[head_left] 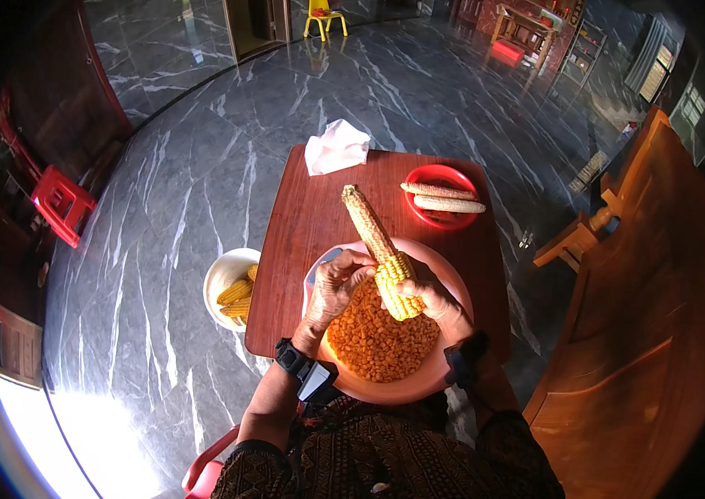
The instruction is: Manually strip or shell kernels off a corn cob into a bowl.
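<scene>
A partly shelled corn cob [383,252] slants over a pink plastic basin [452,274]. Its upper length is bare of kernels, while yellow kernels still cover the lower end. My right hand [436,299] grips that lower end. With thumb and fingertips, my left hand [343,284] pinches at the cob where bare core meets kernels. Loose orange-yellow kernels [383,343] lie heaped in the basin below. Beyond the hands, a red bowl [443,222] holds two bare cobs [449,204], whose ends overhang its rim.
Under the basin stands a brown wooden table [302,218], with crumpled white paper or plastic [337,148] at its far edge. A white bucket [212,293] of unshelled corn [235,292] is on the floor at left. Wooden furniture [627,374] rises close on the right.
</scene>
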A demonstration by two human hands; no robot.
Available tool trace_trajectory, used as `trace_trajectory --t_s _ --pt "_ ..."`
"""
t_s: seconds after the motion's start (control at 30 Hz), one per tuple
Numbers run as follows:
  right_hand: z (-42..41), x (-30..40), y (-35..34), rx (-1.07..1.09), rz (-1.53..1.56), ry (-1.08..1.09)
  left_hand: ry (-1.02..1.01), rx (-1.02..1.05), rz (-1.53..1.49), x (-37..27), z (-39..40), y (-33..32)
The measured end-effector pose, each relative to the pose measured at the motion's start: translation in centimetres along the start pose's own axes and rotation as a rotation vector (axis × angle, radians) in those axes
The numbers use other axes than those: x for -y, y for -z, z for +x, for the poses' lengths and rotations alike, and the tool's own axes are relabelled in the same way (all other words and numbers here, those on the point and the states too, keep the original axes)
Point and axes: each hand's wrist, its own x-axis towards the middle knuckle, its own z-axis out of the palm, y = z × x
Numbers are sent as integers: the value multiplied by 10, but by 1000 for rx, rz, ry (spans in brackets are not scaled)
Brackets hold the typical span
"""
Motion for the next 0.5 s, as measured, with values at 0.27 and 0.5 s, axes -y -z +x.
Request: trace_trajectory --t_s 0.27,0.5 --pt "1 7 -8 4 -19 -6 -17 7 -1 2 1 1" --pt "-2 7 -8 1 -8 -19 -26 6 23 -2 0 0"
